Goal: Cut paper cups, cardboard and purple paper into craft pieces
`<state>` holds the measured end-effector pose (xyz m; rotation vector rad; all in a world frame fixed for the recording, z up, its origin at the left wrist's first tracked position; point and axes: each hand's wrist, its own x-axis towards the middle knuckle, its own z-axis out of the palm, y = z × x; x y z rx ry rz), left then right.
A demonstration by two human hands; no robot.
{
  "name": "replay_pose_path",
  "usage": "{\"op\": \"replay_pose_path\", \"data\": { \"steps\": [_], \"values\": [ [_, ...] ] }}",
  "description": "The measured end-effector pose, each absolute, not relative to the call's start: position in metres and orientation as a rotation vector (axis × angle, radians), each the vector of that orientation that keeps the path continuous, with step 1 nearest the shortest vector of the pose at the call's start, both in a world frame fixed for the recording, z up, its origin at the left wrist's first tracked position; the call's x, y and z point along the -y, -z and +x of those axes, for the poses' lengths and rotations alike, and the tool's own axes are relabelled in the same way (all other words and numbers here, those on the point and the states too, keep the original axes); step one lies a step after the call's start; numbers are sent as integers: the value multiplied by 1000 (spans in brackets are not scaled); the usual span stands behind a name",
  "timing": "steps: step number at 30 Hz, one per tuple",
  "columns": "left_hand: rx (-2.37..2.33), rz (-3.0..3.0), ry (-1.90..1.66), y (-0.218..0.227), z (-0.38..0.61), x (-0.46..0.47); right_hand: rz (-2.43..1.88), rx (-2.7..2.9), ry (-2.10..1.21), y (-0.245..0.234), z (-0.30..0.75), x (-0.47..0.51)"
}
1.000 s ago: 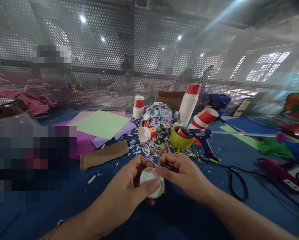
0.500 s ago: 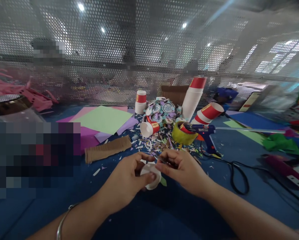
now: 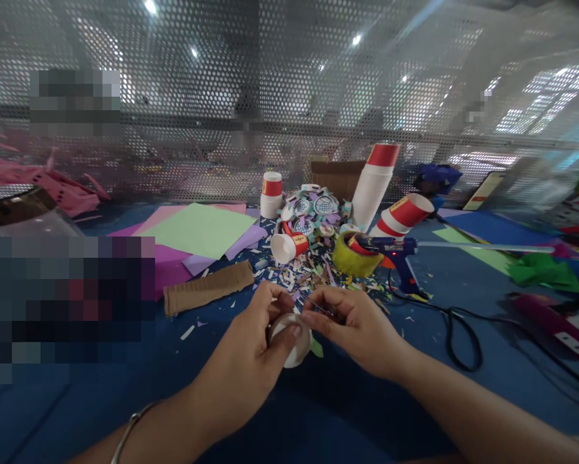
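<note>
My left hand [image 3: 245, 348] is closed on a small white round paper piece [image 3: 300, 353], like a shallow paper-cup bottom, its thumb lying across the face. Close beside it, my right hand [image 3: 362, 328] pinches a thin dark metallic piece [image 3: 319, 307]; its kind is unclear because the fingers cover most of it. The right fingertips are at the upper right rim of the paper piece. Below the hands' meeting point lies a green paper scrap [image 3: 317, 348]. Colourful paper scraps [image 3: 313, 270] are scattered just beyond the fingers.
Behind the scraps stand a pile of decorated paper rings [image 3: 313, 209] and stacked paper cups [image 3: 371, 193]. A blue glue gun [image 3: 398, 254] rests by a yellow tape roll [image 3: 354, 261], its cord [image 3: 463, 322] looping right. Cardboard [image 3: 209, 288] and coloured sheets [image 3: 197, 229] lie left.
My left hand has shifted slightly, its index finger now more bent and raised over the paper piece. My right hand keeps almost the same place.
</note>
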<state>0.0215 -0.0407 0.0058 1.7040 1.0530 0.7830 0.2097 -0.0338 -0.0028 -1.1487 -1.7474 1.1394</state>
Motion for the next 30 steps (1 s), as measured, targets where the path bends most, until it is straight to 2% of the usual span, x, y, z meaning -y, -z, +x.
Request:
{"op": "replay_pose_path", "data": {
  "steps": [11, 20, 30],
  "values": [
    [-1004, 2041, -831, -14, 21, 50, -949, 1658, -1369, -5, 213, 37],
    [-1071, 2193, -862, -14, 23, 49, -990, 1717, -1225, -6, 211, 39],
    [-1137, 1678, -804, -20, 20, 43, -1019, 1852, -974, -5, 222, 38]
  ]
}}
